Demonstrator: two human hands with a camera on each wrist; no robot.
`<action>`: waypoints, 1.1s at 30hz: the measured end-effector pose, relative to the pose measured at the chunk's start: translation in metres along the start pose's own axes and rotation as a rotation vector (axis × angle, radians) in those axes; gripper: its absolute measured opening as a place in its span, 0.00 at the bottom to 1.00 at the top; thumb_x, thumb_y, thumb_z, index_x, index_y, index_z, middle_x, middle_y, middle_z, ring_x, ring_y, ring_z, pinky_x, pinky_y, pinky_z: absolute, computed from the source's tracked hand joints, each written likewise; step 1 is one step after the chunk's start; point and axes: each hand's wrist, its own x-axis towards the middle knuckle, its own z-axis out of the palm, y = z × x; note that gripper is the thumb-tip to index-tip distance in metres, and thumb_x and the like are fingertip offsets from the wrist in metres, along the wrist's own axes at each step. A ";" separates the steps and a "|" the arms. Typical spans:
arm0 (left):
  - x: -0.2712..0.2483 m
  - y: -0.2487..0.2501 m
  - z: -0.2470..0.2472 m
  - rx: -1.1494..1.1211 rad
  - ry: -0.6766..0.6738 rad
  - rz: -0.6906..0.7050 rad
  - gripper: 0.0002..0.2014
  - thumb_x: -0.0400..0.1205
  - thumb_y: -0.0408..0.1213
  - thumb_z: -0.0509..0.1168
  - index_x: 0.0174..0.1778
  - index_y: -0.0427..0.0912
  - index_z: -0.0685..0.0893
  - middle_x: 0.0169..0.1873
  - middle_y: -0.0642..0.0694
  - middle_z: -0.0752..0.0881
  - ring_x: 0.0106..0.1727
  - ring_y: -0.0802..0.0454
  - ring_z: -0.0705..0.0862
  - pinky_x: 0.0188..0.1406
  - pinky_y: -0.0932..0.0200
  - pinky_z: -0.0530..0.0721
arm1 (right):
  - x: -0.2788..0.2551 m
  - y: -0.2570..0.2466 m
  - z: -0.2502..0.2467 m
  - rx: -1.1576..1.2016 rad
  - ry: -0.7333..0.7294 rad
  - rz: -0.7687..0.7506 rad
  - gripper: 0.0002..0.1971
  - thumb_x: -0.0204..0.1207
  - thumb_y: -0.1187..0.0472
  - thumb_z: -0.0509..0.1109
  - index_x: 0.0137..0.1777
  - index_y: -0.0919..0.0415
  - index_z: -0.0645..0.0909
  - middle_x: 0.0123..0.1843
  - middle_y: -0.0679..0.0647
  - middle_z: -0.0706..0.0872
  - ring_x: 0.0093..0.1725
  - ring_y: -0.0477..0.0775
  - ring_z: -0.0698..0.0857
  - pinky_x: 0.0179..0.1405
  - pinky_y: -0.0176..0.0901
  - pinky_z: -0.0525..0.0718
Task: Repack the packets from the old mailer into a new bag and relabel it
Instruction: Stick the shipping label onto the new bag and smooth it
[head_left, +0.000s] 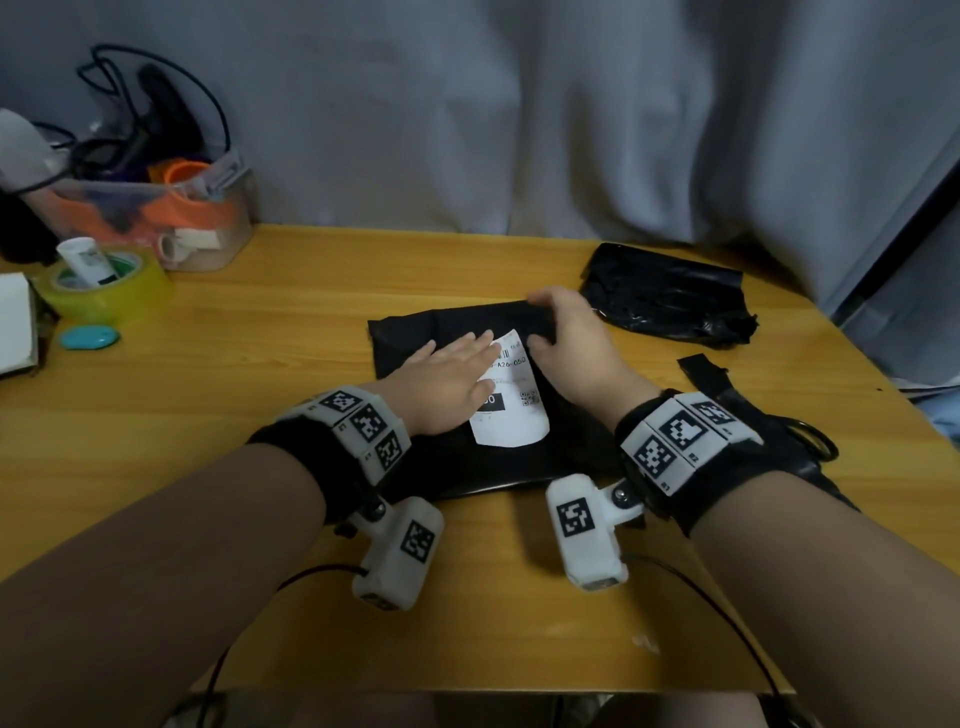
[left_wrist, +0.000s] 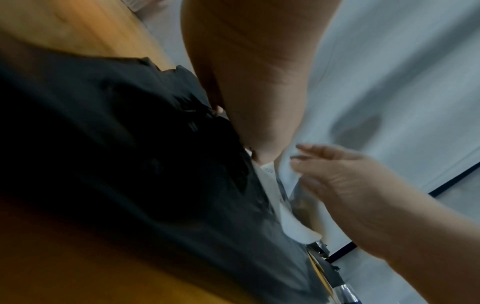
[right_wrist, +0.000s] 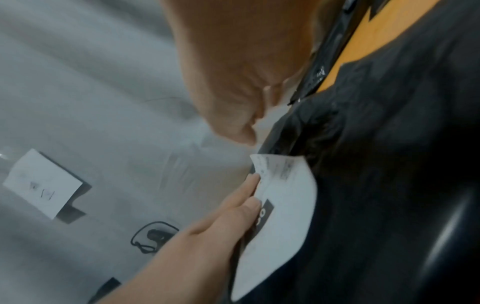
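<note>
A new black bag (head_left: 415, 338) lies flat in the middle of the wooden table (head_left: 249, 374), with a white printed label (head_left: 514, 423) on top of it. My left hand (head_left: 457, 358) lies flat on the label's left part, fingers straight and pressing down; the right wrist view shows its fingers (right_wrist: 249, 197) on the label (right_wrist: 283, 216). My right hand (head_left: 545, 322) grips the bag's far edge, fingers curled over it and thumb beside the label's top corner. The old mailer (head_left: 665, 296), crumpled and black, lies at the back right.
A clear box (head_left: 171, 218) of orange items and cables stands at the back left, with a yellow-green tape roll (head_left: 98, 286) and a turquoise oval (head_left: 88, 338) in front. A torn black strip (head_left: 701, 366) and scissors (head_left: 818, 441) lie on the right. A grey curtain hangs behind.
</note>
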 end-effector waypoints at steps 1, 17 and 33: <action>0.000 0.000 -0.001 -0.006 -0.007 0.001 0.27 0.88 0.46 0.43 0.84 0.50 0.44 0.83 0.54 0.42 0.83 0.57 0.41 0.82 0.48 0.40 | -0.003 -0.005 -0.001 0.005 -0.144 -0.087 0.26 0.81 0.64 0.63 0.79 0.61 0.64 0.77 0.57 0.72 0.76 0.54 0.70 0.74 0.37 0.64; -0.020 -0.016 -0.022 0.042 0.111 -0.027 0.26 0.89 0.46 0.41 0.83 0.48 0.48 0.83 0.53 0.47 0.84 0.56 0.46 0.82 0.50 0.42 | -0.004 -0.015 -0.005 -0.414 -0.674 -0.089 0.29 0.86 0.57 0.47 0.85 0.53 0.41 0.86 0.48 0.40 0.85 0.50 0.40 0.81 0.57 0.33; 0.017 -0.026 -0.002 0.050 0.000 -0.022 0.36 0.85 0.56 0.46 0.82 0.43 0.36 0.83 0.48 0.36 0.84 0.53 0.40 0.82 0.50 0.46 | 0.029 0.013 0.026 -0.603 -0.578 0.075 0.32 0.84 0.40 0.47 0.81 0.37 0.33 0.84 0.45 0.31 0.84 0.52 0.34 0.80 0.65 0.37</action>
